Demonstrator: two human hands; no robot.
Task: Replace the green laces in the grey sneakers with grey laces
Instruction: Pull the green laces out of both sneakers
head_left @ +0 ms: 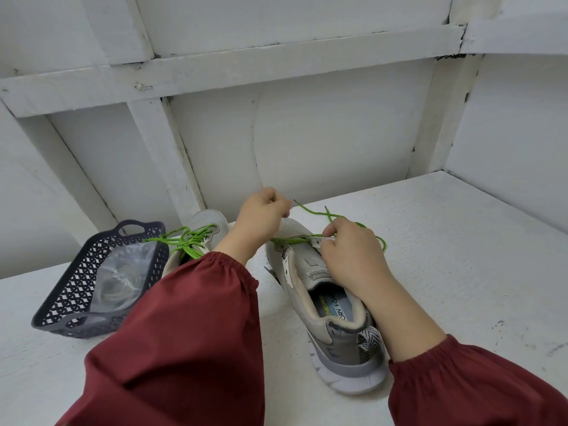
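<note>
I read partial letters "CHERS" and "ORY FOA" on the insole [338,305] of the near grey sneaker [344,358]; tongue tag [317,274] too blurred.

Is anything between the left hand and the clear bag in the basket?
Yes. The laced sneaker stands between the left hand, which pinches a green lace, and the basket, beside its right rim. Nothing lies on the clear bag inside.

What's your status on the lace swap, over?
Left hand and right hand pinching the green lace. Near sneaker nearly unlaced; far sneaker still laced green. Nothing blocking.
</note>
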